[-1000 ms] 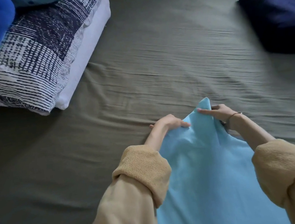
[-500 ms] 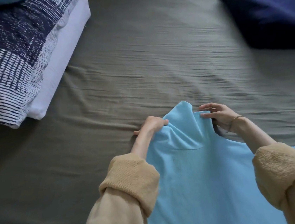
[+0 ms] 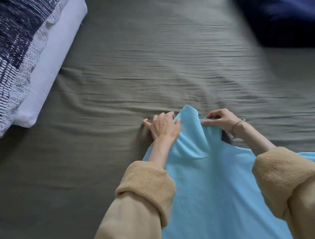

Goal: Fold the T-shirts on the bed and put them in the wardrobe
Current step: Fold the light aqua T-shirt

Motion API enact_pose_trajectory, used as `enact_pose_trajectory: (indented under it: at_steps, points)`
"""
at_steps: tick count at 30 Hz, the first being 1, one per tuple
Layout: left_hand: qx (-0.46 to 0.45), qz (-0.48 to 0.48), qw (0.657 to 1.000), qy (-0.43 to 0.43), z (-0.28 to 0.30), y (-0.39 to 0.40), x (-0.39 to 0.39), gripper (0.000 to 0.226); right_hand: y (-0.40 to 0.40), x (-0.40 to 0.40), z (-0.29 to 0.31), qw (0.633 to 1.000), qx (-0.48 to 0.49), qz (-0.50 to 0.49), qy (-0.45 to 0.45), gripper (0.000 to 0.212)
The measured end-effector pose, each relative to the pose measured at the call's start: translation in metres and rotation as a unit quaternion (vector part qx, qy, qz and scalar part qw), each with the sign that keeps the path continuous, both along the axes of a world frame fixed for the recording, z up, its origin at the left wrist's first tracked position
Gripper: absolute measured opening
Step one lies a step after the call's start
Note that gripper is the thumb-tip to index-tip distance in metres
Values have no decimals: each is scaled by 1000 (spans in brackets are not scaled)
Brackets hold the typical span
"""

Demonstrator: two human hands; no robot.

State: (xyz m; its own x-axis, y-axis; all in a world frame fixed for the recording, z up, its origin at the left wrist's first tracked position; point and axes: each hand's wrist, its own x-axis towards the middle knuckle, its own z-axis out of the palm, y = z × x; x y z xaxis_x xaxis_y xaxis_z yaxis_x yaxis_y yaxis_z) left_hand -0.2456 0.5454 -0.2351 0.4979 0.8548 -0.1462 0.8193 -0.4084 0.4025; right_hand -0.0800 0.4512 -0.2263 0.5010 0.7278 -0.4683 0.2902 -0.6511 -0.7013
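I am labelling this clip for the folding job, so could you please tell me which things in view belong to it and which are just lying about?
Part of the job:
- light blue T-shirt
- left hand and right hand, both holding its far end
- bed sheet

Lying about:
- patterned pillow
- white pillow
- dark blue blanket

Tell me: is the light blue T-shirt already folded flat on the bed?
No: both hands, left hand and right hand, grip the bunched-up light blue T-shirt.

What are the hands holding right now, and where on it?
Both grip the light blue T-shirt at its far bunched edge: left hand on the left side, right hand pinching the right side.
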Motion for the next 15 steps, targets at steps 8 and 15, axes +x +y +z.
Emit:
enact_pose_trajectory:
  at_steps: [8,15]
  points:
    - [105,-74,991,39,-11,13,-6,32,3,-5,-18,984,67,31,-165,18]
    - [-40,-31,994,-99,0,18,-26,42,3,-31,-10,939,83,-46,-332,23]
